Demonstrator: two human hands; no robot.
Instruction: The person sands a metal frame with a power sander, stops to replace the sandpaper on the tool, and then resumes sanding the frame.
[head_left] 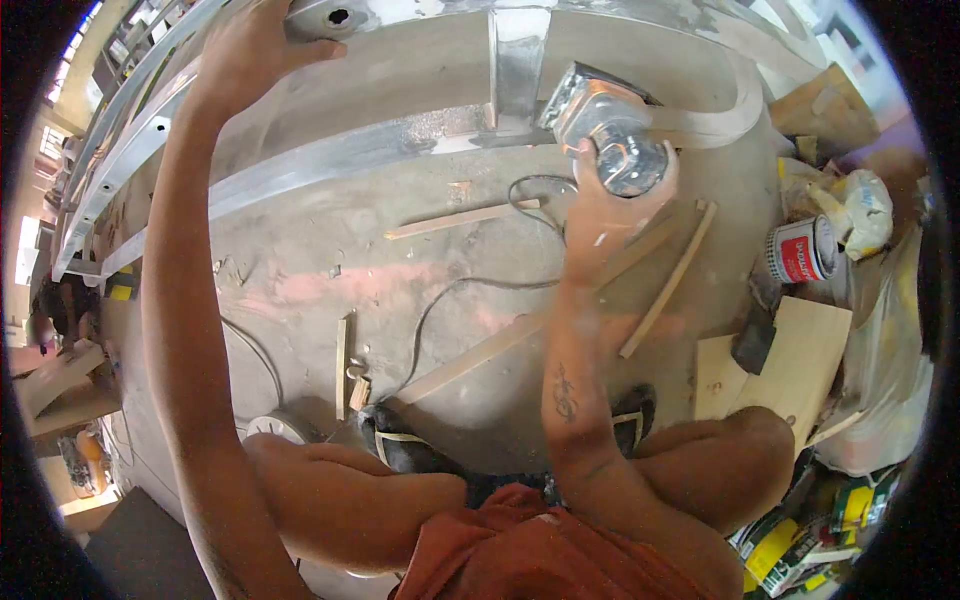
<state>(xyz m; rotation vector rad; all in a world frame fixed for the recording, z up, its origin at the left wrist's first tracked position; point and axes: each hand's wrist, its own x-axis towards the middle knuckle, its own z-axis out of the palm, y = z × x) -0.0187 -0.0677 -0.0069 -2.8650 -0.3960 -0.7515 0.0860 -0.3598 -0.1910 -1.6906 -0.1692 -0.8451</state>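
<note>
My right hand is closed around the body of an electric sander. The sander is tilted, its flat pad up against the lower rail of a curved frame near the upright post. Patchy grey and whitish areas cover the frame's surface. At the upper left, my left hand grips the frame's upper rail, thumb stretched along it; its other fingers are mostly hidden or cut off by the view's top edge. A dark power cord trails across the floor below the sander.
Wooden strips lie on the dusty floor between frame and feet. At right stand a paint can, a plastic bag and wooden boards. Several yellow-and-black containers sit at lower right. A black shoe is near the cord.
</note>
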